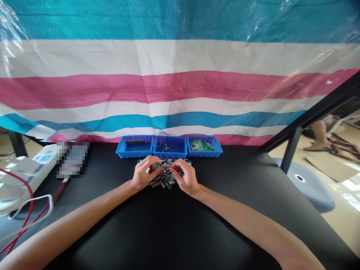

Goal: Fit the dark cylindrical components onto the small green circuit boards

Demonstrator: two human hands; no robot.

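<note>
A mixed pile of small parts (pixel 159 183), dark cylinders, thin pins and green pieces, lies on the black table in front of three blue bins. Over its left side is my left hand (pixel 146 172), thumb and fingers curled together at a small greyish part (pixel 166 165). My right hand (pixel 185 176) meets it from the other side, its fingertips pinched at the same part. The left bin (pixel 135 154) holds a row of small cylinders, the middle bin (pixel 170 154) some thin dark pins, and the right bin (pixel 204 153) green pieces.
On the left are a white power strip (pixel 42 165) with plugs, a red cable (pixel 59 190) and a blurred-out device (pixel 73 159). A striped sheet (pixel 168 86) hangs behind the bins. Right of the table stand a grey stool (pixel 309 187) and a person's foot (pixel 319 145).
</note>
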